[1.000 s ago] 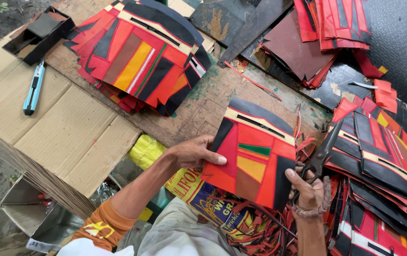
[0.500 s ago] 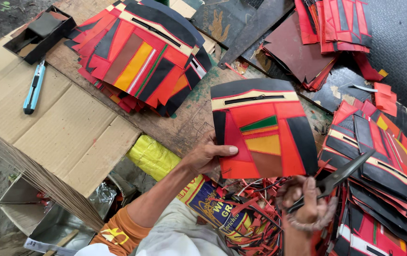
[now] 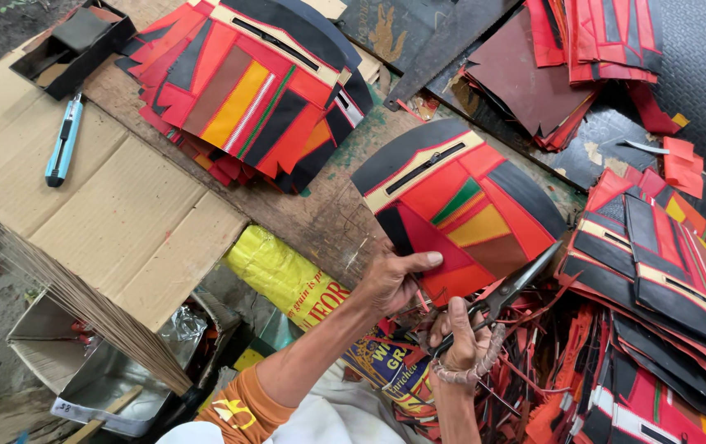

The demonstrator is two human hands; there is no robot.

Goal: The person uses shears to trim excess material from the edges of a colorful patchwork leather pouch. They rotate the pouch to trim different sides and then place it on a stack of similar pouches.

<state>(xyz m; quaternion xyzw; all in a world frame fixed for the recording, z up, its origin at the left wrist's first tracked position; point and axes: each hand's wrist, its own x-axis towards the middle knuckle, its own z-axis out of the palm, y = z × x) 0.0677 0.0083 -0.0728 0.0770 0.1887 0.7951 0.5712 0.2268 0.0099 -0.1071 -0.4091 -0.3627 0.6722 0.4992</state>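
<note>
My left hand [image 3: 392, 278] grips the near edge of a curved patchwork panel [image 3: 460, 210] of red, black, yellow and green material with a cream strip and a slot. My right hand [image 3: 461, 339] holds black scissors [image 3: 511, 289], whose blades point up and right and meet the panel's lower right edge. A wrapped cord hangs around my right wrist. Trimmed strips [image 3: 534, 378] lie beneath both hands.
A stack of similar panels [image 3: 250, 86] rests on the wooden board [image 3: 320, 210] at upper left. More panels [image 3: 665, 279] pile up at right. A blue utility knife [image 3: 62, 141] lies on cardboard [image 3: 114, 205]. Yellow printed sack [image 3: 283, 271] below; dark sheets [image 3: 534, 78] at the top.
My left hand has turned the panel and lifted it up and right. The scissors have come up from my lap to the panel's lower edge.
</note>
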